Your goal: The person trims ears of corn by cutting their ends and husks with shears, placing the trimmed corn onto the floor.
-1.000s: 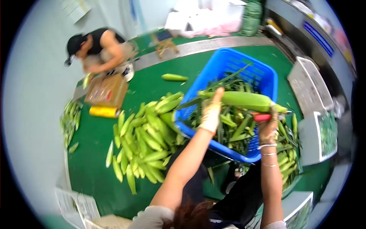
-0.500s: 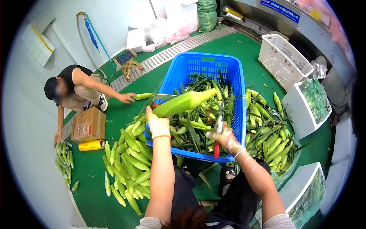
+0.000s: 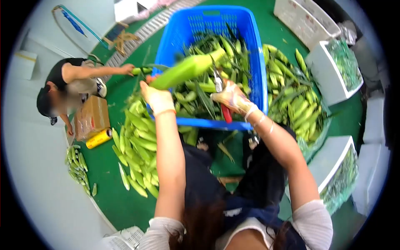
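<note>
My gloved left hand (image 3: 158, 100) is closed around the base of a large ear of corn in its green husk (image 3: 183, 71). The ear points up and to the right above a blue plastic crate (image 3: 200, 122) filled with husk leaves and trimmings. In my gloved right hand (image 3: 234, 98) are red-handled pruning shears (image 3: 218, 84), their metal end close to the underside of the ear. Whether the blades touch the husk, I cannot tell. A pile of husked-green corn ears (image 3: 139, 146) lies on the floor left of the crate.
At the left, a crouching person (image 3: 71, 75) reaches toward the crate, beside a cardboard box (image 3: 92, 118) and a yellow roll (image 3: 99, 138). More corn (image 3: 298, 106) lies to the right. White foam boxes (image 3: 333, 91) and a white crate (image 3: 300, 21) line the right side.
The view has tipped downward, so the crate sits higher in it. My right hand has brought the shears up nearer the ear. The other person's hand is now on a corn ear.
</note>
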Demonstrator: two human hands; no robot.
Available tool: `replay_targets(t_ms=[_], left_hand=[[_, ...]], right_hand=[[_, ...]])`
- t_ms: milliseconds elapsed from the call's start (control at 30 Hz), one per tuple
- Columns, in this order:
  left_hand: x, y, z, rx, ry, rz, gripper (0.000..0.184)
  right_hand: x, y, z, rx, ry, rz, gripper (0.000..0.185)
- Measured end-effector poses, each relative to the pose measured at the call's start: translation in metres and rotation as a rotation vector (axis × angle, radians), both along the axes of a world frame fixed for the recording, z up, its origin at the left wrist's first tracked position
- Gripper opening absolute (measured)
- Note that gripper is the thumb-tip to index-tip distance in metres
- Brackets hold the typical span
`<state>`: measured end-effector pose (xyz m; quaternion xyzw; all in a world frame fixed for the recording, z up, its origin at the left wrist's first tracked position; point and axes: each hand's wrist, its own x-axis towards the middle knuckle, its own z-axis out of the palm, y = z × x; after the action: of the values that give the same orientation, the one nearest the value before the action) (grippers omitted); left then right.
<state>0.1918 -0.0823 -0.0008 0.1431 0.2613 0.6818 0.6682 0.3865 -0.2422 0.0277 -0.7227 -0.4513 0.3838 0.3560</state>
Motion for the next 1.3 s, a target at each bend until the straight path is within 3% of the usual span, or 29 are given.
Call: replay_targets(t_ms=[67,133,233,267,333,400,467,533,600,667,767,867,900,1000,1067,1167,1200,1300], left_hand=[[-0.014,0.017,0.002,0.003,-0.03,0.023,0.041],[-0.018,0.024,0.017,0.016,0.021,0.007,0.042],[-0.011,0.005,0.02,0.108,0.001,-0.101,0.043],[0.001,-0.003,0.028,0.063,0.116,-0.049,0.045],[0.015,-0.023,0.044,0.039,0.259,-0.055,0.048],[0.028,-0.027,0.048,0.057,0.216,-0.09,0.052],[0.031,-0.027,0.048,-0.012,0.233,-0.099,0.066],[0.029,-0.029,0.052,-0.011,0.293,-0.122,0.067],[0.03,-0.025,0.046,-0.017,0.244,-0.122,0.067],[0.019,-0.023,0.051,0.0,0.248,-0.189,0.068],[0.011,-0.016,0.058,-0.063,0.129,-0.209,0.069],[0.004,-0.013,0.059,-0.061,0.089,-0.143,0.069],[0.002,-0.015,0.057,-0.07,0.082,-0.136,0.069],[-0.003,-0.013,0.057,-0.045,0.034,-0.116,0.067],[-0.003,-0.018,0.06,-0.103,-0.015,-0.029,0.064],[-0.003,-0.028,0.065,-0.058,-0.027,0.018,0.061],[-0.004,-0.029,0.069,0.003,-0.013,0.026,0.061],[-0.001,-0.033,0.073,0.03,-0.052,-0.003,0.061]], right_hand=[[0.009,-0.01,-0.04,0.274,-0.226,0.048,0.031],[0.018,-0.026,-0.016,0.019,-0.172,0.147,0.028],[0.035,-0.037,-0.008,-0.078,0.54,-0.042,0.032],[0.036,-0.034,-0.001,-0.056,0.615,-0.121,0.029],[0.041,-0.028,-0.004,0.06,0.347,-0.175,0.032],[0.053,-0.012,-0.032,0.274,-0.149,-0.215,0.061],[0.04,-0.007,-0.024,0.282,-0.275,-0.214,0.072],[0.047,-0.001,-0.042,0.344,-0.298,-0.129,0.079],[0.047,-0.003,-0.041,0.194,-0.104,-0.029,0.079],[0.043,0.002,-0.043,0.246,-0.065,0.097,0.076],[0.031,0.001,-0.04,0.262,0.11,0.061,0.069],[0.018,0.001,-0.031,0.271,0.452,-0.08,0.039],[0.008,-0.004,-0.024,0.298,0.409,-0.157,0.032],[-0.005,-0.01,-0.008,0.251,0.606,-0.149,0.035],[-0.009,-0.002,-0.01,0.255,0.551,-0.147,0.041],[-0.03,0.004,0.002,0.31,0.81,-0.309,0.045],[-0.011,0.0,-0.004,0.242,0.823,-0.127,0.044],[-0.024,0.001,0.009,0.304,0.944,-0.166,0.046]])
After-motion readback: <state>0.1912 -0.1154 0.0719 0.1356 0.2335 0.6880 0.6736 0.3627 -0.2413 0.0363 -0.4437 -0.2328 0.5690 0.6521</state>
